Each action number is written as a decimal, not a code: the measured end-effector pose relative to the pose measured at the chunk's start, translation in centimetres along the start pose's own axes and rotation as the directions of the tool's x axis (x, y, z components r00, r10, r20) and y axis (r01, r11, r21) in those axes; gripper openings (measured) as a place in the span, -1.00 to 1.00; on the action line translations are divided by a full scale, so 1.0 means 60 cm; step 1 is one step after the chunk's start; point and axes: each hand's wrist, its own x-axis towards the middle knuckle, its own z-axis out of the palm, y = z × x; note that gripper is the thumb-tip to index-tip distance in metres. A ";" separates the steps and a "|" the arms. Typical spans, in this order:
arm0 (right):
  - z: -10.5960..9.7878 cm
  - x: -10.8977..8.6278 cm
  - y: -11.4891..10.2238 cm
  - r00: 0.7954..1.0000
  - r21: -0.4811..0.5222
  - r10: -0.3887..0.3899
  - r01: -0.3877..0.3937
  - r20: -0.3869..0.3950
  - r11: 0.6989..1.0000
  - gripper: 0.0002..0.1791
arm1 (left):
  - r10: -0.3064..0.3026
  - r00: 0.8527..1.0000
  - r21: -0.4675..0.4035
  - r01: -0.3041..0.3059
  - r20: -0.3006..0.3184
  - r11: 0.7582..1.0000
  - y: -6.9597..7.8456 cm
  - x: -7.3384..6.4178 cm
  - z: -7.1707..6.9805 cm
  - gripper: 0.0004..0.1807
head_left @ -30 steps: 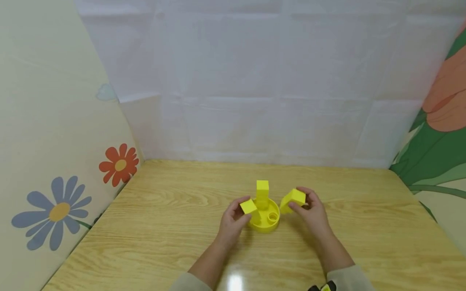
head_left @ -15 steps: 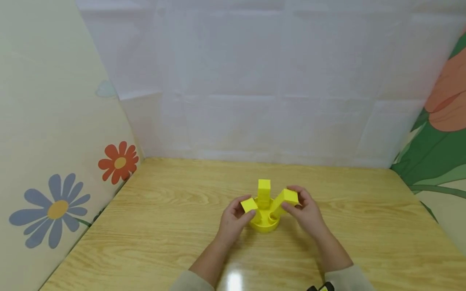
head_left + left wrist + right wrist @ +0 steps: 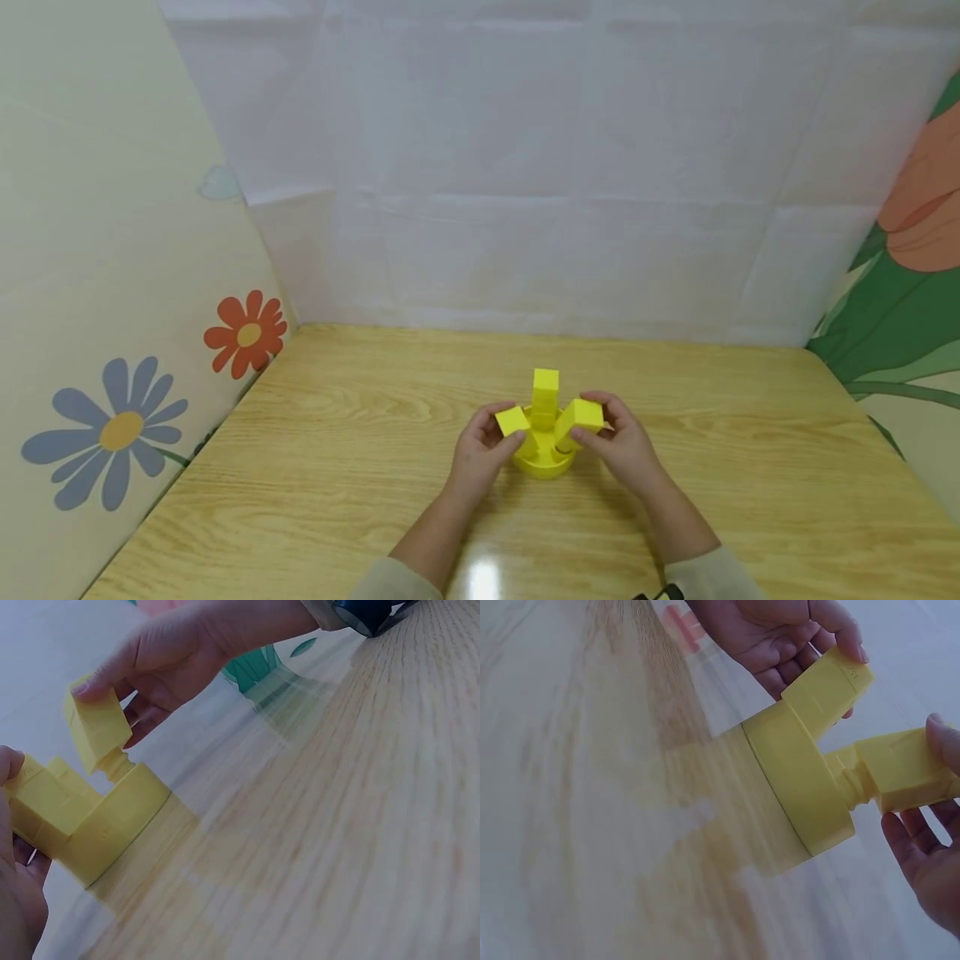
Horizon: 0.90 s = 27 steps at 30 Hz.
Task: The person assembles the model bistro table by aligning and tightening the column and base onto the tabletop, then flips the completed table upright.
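A round, shallow yellow base (image 3: 542, 472) stands on the table. One square yellow block (image 3: 546, 388) rises upright from its far side. My left hand (image 3: 478, 457) grips a second yellow block (image 3: 513, 422), which stands at the base's left side. Between thumb and fingers, my right hand (image 3: 628, 448) holds a third yellow block (image 3: 582, 415) at the base's right side, leaning outward. In the right wrist view, that block's narrow threaded end (image 3: 856, 784) points into the base and partly shows above the rim. The hole under it is hidden.
The wood-grain table (image 3: 337, 483) extends around the base on all sides. A white sheet (image 3: 480, 167) hangs behind it, and flower-painted walls (image 3: 90, 275) stand at left and right. A dark band (image 3: 361, 615) sits at the right sleeve.
My right hand has moved left with its block, from beside the base to over the hole at its right, and the block stands more upright. The left hand has kept its grip.
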 end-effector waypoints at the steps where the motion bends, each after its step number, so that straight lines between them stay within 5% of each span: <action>1: 0.000 0.000 0.000 1.000 -0.003 0.002 -0.002 0.003 1.000 -0.45 | 0.002 1.000 -0.002 -0.002 0.001 1.000 0.000 0.000 0.000 -0.54; 20: 0.002 -0.001 0.004 0.996 -0.055 0.074 -0.071 0.042 0.996 -0.42 | -0.008 1.000 0.006 0.008 -0.002 1.000 0.001 0.000 -0.001 -0.54; 27: -0.005 -0.004 0.011 0.995 0.000 -0.039 0.039 0.090 0.999 -0.52 | -0.010 1.000 0.000 0.010 0.002 1.000 0.000 0.000 -0.001 -0.54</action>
